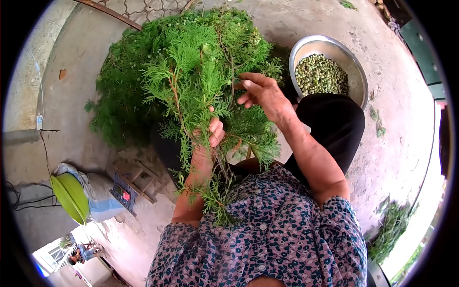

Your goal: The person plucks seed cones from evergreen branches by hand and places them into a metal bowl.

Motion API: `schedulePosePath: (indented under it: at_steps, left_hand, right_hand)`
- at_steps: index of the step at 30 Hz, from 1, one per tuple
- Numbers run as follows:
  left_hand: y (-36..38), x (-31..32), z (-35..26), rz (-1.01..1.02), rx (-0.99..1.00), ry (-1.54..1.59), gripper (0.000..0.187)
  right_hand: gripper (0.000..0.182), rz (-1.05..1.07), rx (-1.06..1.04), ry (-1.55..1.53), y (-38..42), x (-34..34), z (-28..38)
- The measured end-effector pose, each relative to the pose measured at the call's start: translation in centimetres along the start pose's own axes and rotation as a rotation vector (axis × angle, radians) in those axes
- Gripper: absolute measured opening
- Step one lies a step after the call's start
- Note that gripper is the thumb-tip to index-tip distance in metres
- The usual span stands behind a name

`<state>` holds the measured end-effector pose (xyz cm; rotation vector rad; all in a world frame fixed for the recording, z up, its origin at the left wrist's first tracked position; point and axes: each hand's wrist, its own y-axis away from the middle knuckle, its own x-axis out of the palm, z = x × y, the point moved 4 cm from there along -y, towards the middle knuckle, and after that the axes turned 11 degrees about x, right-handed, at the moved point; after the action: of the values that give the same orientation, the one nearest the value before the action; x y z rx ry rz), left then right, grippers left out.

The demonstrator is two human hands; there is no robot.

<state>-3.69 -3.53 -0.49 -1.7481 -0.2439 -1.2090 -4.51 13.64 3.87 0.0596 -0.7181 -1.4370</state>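
My left hand [216, 132] is closed around the stems of a leafy green conifer branch [179, 91], holding it up in front of my lap. Flat, fern-like sprays hide part of that hand and hang down over the forearm. My right hand [268, 98] is just right of the branch, by a thin brown stem, its fingers partly bent and apart. I see nothing held in it. Behind the branch lies a large heap of similar cut greenery [126, 81], with small pale green cones among the leaves. A metal basin [356, 71] beside my knee holds many small green cones [321, 75].
A metal grate [143, 9] lies beyond the heap. To the left are a yellow-green tub [71, 197], a pale sack [103, 193] and a small wooden frame [141, 179]. More greenery [389, 229] lies at the lower right. A person [83, 253] is in the far lower left.
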Motion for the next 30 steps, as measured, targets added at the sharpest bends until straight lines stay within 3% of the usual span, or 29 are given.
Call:
schedulePosePath:
  at_steps: [6,10,14,16,17,18,20,23,24,26,28,29,30]
  left_hand:
    - [1.1,-0.2,0.6,-0.159,0.014,0.004,0.055]
    - [0.8,-0.6,0.8,-0.129,0.012,0.029,0.058]
    - [0.1,-1.3,0.5,0.092,-0.158,0.149,0.059]
    - [0.5,-1.3,0.1,0.140,-0.201,0.162,0.066]
    - [0.7,-1.3,0.0,0.080,-0.179,0.084,0.064]
    - [0.9,-1.4,0.0,0.020,-0.156,0.006,0.063]
    - [1.9,0.1,1.2,-0.235,-0.061,0.056,0.059]
    - [2.2,-0.1,1.7,-0.532,-0.040,-0.094,0.055]
    - [2.2,0.1,2.0,-0.535,-0.040,-0.092,0.055]
    - [2.3,-0.1,2.4,-0.736,-0.003,-0.160,0.034]
    - [3.4,-1.2,2.1,-0.872,0.092,-0.350,0.040]
    - [2.4,-0.2,2.6,-0.696,0.060,-0.151,0.044]
    - [1.7,0.7,2.9,-0.518,0.029,0.043,0.049]
  right_hand:
    - [0.022,0.078,0.023,-0.169,-2.2,1.0,-1.1]
    - [0.015,0.017,-0.004,-0.152,-2.1,0.9,-1.3]
    - [0.010,-0.085,-0.092,-0.054,-1.4,0.5,-0.9]
    - [0.010,-0.305,-0.266,0.335,-0.9,0.2,-0.1]
    - [0.010,-0.433,-0.487,0.564,-0.4,0.4,0.6]
    - [0.010,-0.435,-0.485,0.564,-0.3,0.3,0.6]
    - [0.011,-0.552,-0.837,0.874,1.2,1.0,1.8]
    - [0.013,-0.585,-0.750,0.884,1.5,0.6,2.0]
    - [0.013,-0.626,-0.753,0.893,1.7,0.4,2.2]
    - [0.014,-0.623,-0.814,0.866,2.0,0.3,2.4]
    - [0.012,-0.831,-0.676,0.964,1.9,-0.5,2.4]
    - [0.011,-0.857,-0.706,0.733,1.2,-2.8,2.3]
    - [0.012,-0.980,-0.607,0.747,0.6,-5.6,2.6]
